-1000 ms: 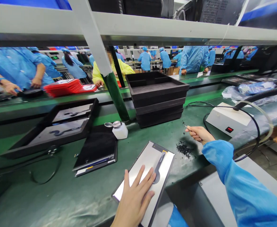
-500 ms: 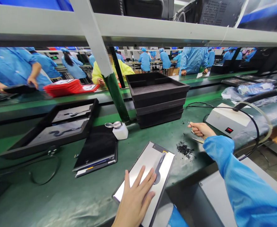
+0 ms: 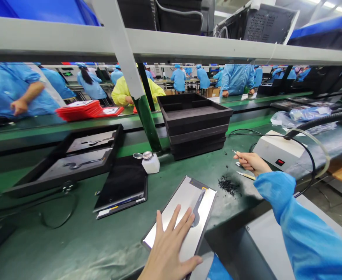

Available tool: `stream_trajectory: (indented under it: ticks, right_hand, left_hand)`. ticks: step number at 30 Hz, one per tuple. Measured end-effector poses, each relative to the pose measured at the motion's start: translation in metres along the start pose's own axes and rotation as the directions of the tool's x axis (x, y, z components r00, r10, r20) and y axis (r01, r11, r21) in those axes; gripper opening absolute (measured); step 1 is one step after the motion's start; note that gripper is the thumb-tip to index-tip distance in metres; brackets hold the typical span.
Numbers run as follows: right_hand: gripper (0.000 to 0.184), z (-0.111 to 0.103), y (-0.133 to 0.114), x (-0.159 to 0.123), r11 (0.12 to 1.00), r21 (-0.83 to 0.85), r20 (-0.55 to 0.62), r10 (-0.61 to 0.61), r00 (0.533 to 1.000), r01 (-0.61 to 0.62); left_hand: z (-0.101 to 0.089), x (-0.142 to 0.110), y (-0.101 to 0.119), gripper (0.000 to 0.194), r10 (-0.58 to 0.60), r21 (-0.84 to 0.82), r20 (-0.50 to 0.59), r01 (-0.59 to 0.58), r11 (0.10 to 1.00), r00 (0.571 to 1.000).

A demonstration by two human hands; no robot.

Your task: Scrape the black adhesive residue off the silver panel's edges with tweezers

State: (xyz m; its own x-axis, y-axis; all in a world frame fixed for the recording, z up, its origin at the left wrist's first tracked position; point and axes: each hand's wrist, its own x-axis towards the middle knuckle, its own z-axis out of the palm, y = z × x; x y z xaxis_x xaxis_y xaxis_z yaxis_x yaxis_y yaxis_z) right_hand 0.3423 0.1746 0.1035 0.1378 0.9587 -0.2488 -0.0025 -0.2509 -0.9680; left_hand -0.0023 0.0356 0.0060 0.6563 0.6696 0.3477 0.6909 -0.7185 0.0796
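Note:
My left hand (image 3: 171, 249) lies flat with spread fingers on the silver back of a dark-edged display panel (image 3: 185, 194), which is set at a slant near the table's front edge. A dark strip with a rounded end runs along the panel, partly under my fingertips. My right hand (image 3: 253, 162) is closed around slim metal tweezers (image 3: 236, 153), tip pointing left above the table. Just below that hand lies a small knife (image 3: 246, 175) with a pale handle. A heap of black scraps (image 3: 228, 185) sits between the panel and the knife.
Further left are stacked dark panels (image 3: 121, 182), a white dispenser bottle (image 3: 151, 163) and a black tray (image 3: 118, 136) holding panels. Black trays (image 3: 197, 132) are stacked behind. A white box (image 3: 278, 147) with a hose and cables stands right. Co-workers are across the line.
My left thumb has spread outward to the right on the panel. The right hand with the tweezers has shifted slightly right, and the view has tilted a little. A co-worker's hand at the far left has moved.

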Motion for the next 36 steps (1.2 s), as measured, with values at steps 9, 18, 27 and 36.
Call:
stream_trajectory:
  ticks: [9, 18, 27, 36]
  right_hand:
    - [0.051, 0.055, -0.017, -0.128, 0.972, -0.112, 0.289, -0.167, 0.942, 0.207]
    - [0.044, 0.085, -0.002, -0.13, 0.974, -0.042, 0.382, -0.191, 0.904, 0.223]
    - [0.026, 0.1, 0.121, -0.151, 0.844, -0.378, 0.315, -0.27, 0.91, 0.381]
    - [0.046, 0.12, 0.167, -0.156, 0.992, 0.013, 0.329, -0.126, 0.936, 0.129]
  left_hand:
    - [-0.029, -0.013, -0.022, 0.087, 0.016, -0.114, 0.127, -0.001, 0.994, 0.992]
    - [-0.041, 0.062, 0.005, 0.011, -0.055, -0.254, 0.17, 0.098, 0.962, 0.984]
    - [-0.037, 0.041, 0.003, 0.019, 0.02, -0.218, 0.007, -0.018, 0.976, 1.0]
    - [-0.002, 0.061, -0.007, 0.017, -0.072, -0.266, 0.064, 0.087, 0.96, 0.995]
